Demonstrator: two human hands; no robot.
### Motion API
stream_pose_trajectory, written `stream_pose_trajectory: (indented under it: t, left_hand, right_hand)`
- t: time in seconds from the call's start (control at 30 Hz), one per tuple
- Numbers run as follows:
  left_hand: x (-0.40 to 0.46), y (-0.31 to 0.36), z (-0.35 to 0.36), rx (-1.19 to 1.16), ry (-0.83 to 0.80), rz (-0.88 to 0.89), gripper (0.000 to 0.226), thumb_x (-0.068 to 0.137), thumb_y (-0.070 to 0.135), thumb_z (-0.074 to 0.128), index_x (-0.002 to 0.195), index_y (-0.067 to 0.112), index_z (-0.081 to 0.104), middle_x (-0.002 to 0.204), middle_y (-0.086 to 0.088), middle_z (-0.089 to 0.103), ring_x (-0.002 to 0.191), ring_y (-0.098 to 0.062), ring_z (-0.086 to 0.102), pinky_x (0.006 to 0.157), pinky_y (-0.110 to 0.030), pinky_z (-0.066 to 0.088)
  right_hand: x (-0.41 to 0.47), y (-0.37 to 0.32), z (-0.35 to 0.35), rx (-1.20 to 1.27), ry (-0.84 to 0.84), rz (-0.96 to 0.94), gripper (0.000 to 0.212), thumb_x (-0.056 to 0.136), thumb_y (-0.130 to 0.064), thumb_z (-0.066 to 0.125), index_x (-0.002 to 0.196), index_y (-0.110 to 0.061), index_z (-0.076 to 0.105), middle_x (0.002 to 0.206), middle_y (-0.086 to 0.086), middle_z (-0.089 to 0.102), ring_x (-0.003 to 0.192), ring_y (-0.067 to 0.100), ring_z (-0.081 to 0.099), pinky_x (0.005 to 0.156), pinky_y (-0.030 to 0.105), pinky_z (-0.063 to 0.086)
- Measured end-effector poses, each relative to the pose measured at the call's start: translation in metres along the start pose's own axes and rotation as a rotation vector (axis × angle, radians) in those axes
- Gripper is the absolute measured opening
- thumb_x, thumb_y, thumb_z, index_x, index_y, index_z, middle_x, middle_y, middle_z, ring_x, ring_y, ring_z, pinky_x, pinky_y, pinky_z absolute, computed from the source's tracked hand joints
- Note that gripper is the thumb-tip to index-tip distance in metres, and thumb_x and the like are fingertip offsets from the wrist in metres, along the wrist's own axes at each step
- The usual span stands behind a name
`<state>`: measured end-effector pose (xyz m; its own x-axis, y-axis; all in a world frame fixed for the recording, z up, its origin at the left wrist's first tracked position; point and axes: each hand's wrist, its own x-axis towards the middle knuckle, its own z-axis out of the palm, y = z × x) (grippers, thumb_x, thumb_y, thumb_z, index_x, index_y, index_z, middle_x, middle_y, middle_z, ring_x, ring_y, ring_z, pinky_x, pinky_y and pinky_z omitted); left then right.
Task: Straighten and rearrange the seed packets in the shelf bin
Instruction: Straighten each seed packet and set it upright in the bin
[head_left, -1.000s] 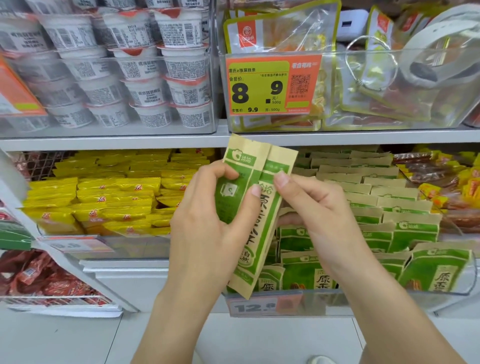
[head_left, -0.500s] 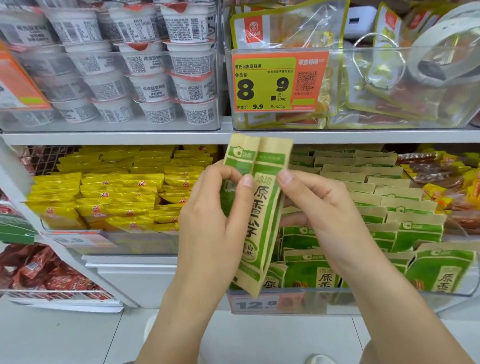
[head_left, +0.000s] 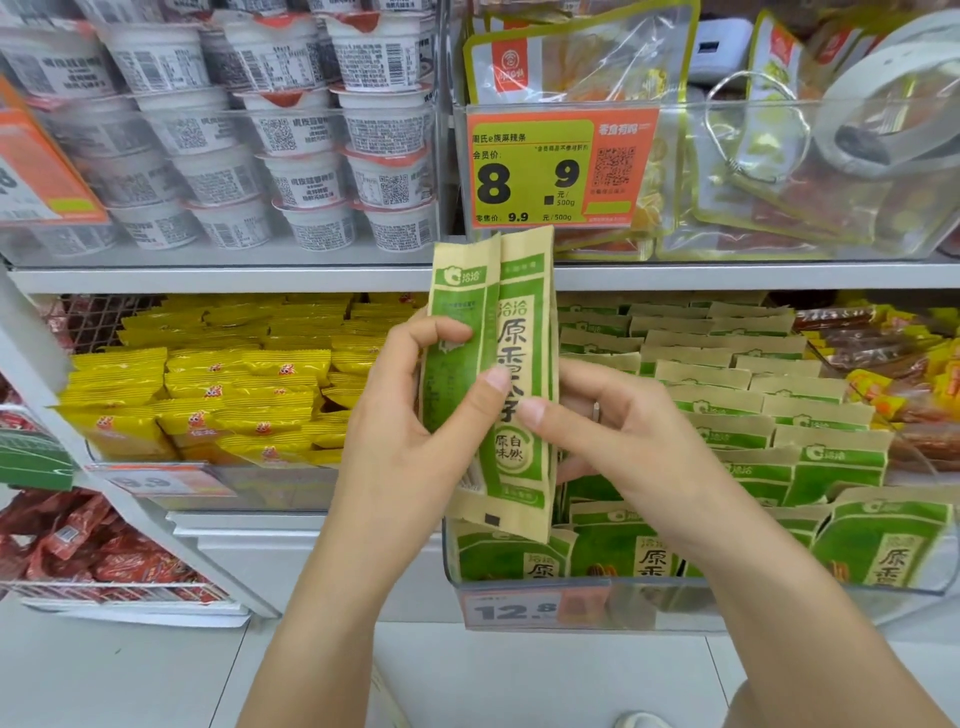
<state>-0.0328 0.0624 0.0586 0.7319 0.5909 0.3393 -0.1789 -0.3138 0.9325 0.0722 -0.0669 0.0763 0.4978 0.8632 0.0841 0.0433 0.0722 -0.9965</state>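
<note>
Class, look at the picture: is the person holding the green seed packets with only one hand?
No. Both the left hand and the right hand grip the seed packets.

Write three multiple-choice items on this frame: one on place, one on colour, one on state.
1. What lies in the bin left of the green packets in the bin?
A. Yellow packets
B. Bottles
C. Bananas

2. What colours are the held packets?
A. Blue and white
B. Green and tan
C. Red and black

3. How are the held packets kept?
A. Flat on the floor
B. Hung from a hook
C. Upright in both hands

Key: 1 A, the yellow packets fill that bin. 2 B, green print on tan paper. 3 C, the left hand and right hand pinch them upright.
</note>
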Motion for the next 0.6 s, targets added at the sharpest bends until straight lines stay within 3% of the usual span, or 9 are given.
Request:
stream_pose_trajectory:
  t: [0.07, 0.13, 0.17, 0.23, 0.33, 0.4, 0.47, 0.53, 0.6]
  left_hand:
    - [-0.002, 0.001, -0.002, 0.112, -0.112, 0.011, 0.058, 0.075, 0.053, 0.066, 0.129, 0.045, 0.050, 0.147, 0.013, 0.046, 0.139, -0.006, 0.040, 0.106, -0.039, 0.045]
    - [-0.004, 0.003, -0.002, 0.263, -0.204, 0.016, 0.082, 0.069, 0.061, 0.065, 0.143, 0.052, 0.034, 0.157, 0.023, 0.025, 0.143, 0.010, 0.018, 0.112, -0.015, 0.030]
    - [-0.005, 0.004, 0.000, 0.316, -0.222, 0.017, 0.090, 0.066, 0.063, 0.066, 0.147, 0.053, 0.026, 0.156, 0.029, 0.019, 0.139, 0.019, 0.015, 0.106, -0.002, 0.025]
    - [-0.009, 0.007, 0.005, 0.374, -0.215, 0.018, 0.098, 0.064, 0.065, 0.066, 0.149, 0.055, 0.018, 0.147, 0.040, 0.018, 0.127, 0.031, 0.018, 0.090, 0.011, 0.022]
    - [-0.010, 0.010, 0.006, 0.403, -0.186, 0.026, 0.096, 0.059, 0.074, 0.058, 0.144, 0.063, 0.015, 0.137, 0.041, 0.026, 0.120, 0.030, 0.027, 0.086, 0.007, 0.030]
    - [-0.007, 0.008, 0.002, 0.308, -0.210, 0.011, 0.091, 0.060, 0.066, 0.062, 0.142, 0.064, 0.021, 0.140, 0.036, 0.032, 0.129, 0.017, 0.035, 0.101, -0.014, 0.041]
    - [-0.005, 0.007, -0.002, 0.113, -0.284, -0.034, 0.086, 0.064, 0.052, 0.070, 0.140, 0.062, 0.031, 0.147, 0.028, 0.035, 0.136, -0.003, 0.042, 0.104, -0.035, 0.047]
    - [-0.004, 0.008, -0.004, -0.067, -0.393, -0.076, 0.085, 0.069, 0.042, 0.072, 0.144, 0.053, 0.035, 0.150, 0.021, 0.040, 0.133, -0.012, 0.049, 0.095, -0.031, 0.053]
    - [-0.003, 0.006, -0.004, -0.178, -0.466, -0.109, 0.084, 0.073, 0.033, 0.070, 0.148, 0.040, 0.034, 0.143, 0.024, 0.050, 0.125, -0.012, 0.058, 0.086, -0.023, 0.054]
  right_hand:
    - [0.001, -0.001, -0.003, 0.037, 0.053, 0.001, 0.033, 0.082, -0.024, 0.058, 0.114, -0.020, 0.065, 0.095, -0.004, 0.076, 0.081, 0.010, 0.072, 0.060, 0.022, 0.056]
    - [0.001, -0.001, -0.006, 0.060, 0.096, -0.001, 0.034, 0.083, -0.025, 0.057, 0.115, -0.019, 0.065, 0.095, -0.001, 0.076, 0.079, 0.010, 0.072, 0.059, 0.020, 0.054]
    - [0.001, -0.001, -0.007, 0.059, 0.106, -0.006, 0.033, 0.084, -0.024, 0.056, 0.116, -0.018, 0.065, 0.095, -0.001, 0.076, 0.079, 0.010, 0.072, 0.059, 0.020, 0.054]
    - [0.001, -0.002, -0.007, 0.059, 0.107, -0.022, 0.032, 0.086, -0.023, 0.055, 0.116, -0.018, 0.065, 0.094, -0.001, 0.076, 0.078, 0.009, 0.072, 0.059, 0.018, 0.054]
    - [-0.001, -0.003, -0.006, 0.049, 0.099, -0.056, 0.034, 0.084, -0.029, 0.052, 0.114, -0.019, 0.066, 0.094, -0.002, 0.076, 0.077, 0.010, 0.072, 0.060, 0.018, 0.054]
    - [-0.001, -0.003, -0.007, 0.036, 0.108, -0.084, 0.032, 0.083, -0.029, 0.053, 0.112, -0.022, 0.067, 0.095, -0.004, 0.076, 0.080, 0.010, 0.072, 0.062, 0.018, 0.055]
    - [-0.001, -0.001, -0.009, 0.005, 0.120, -0.102, 0.032, 0.084, -0.030, 0.060, 0.115, -0.026, 0.066, 0.103, -0.007, 0.074, 0.093, 0.010, 0.071, 0.070, 0.021, 0.057]
    - [0.001, 0.002, -0.011, -0.023, 0.118, -0.089, 0.041, 0.084, -0.039, 0.070, 0.123, -0.030, 0.062, 0.112, -0.010, 0.071, 0.105, 0.008, 0.067, 0.079, 0.024, 0.057]
    - [0.002, 0.004, -0.012, -0.032, 0.102, -0.064, 0.058, 0.076, -0.048, 0.067, 0.130, -0.034, 0.056, 0.117, -0.011, 0.068, 0.111, 0.009, 0.064, 0.082, 0.025, 0.056]
